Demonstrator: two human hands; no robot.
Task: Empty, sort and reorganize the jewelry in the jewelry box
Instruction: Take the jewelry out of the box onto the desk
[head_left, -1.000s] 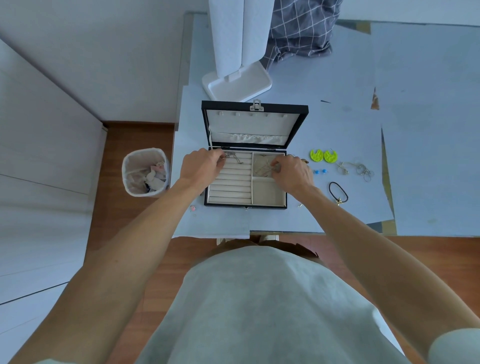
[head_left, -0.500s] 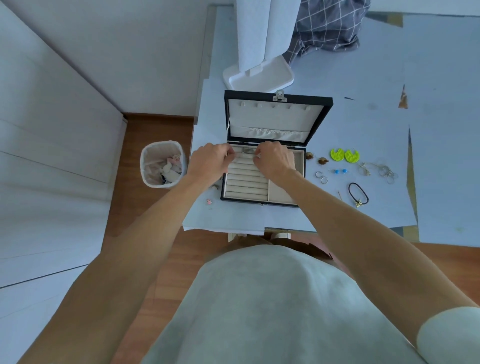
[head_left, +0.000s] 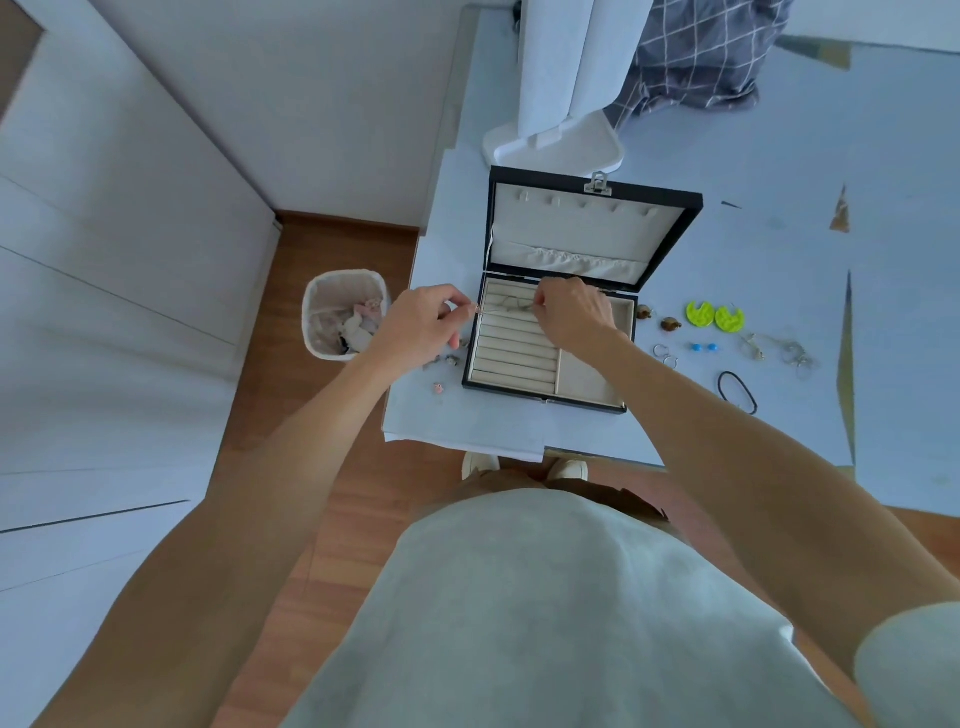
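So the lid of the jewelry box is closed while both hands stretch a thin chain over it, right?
Not quite. The head view shows the jewelry box with its lid open; the left hand and right hand do stretch the thin chain over its ring rows.

1. The jewelry box (head_left: 592, 197) has a matt black outer shell, a pale, soft-looking cloth lining and a shiny metal clasp (head_left: 597, 183) on the lid's far edge.
2. The table (head_left: 779, 260) is covered in matt pale paper sheets, torn in places.
3. The thin chain (head_left: 506, 306) over the box's left side looks like fine metal.
4. The yellow-green earrings (head_left: 714, 315), toward the table's right, look like bright plastic.
5. The floor (head_left: 322, 270) is smooth brown wood.
6. At the table's far edge lies checked grey cloth (head_left: 696, 57).
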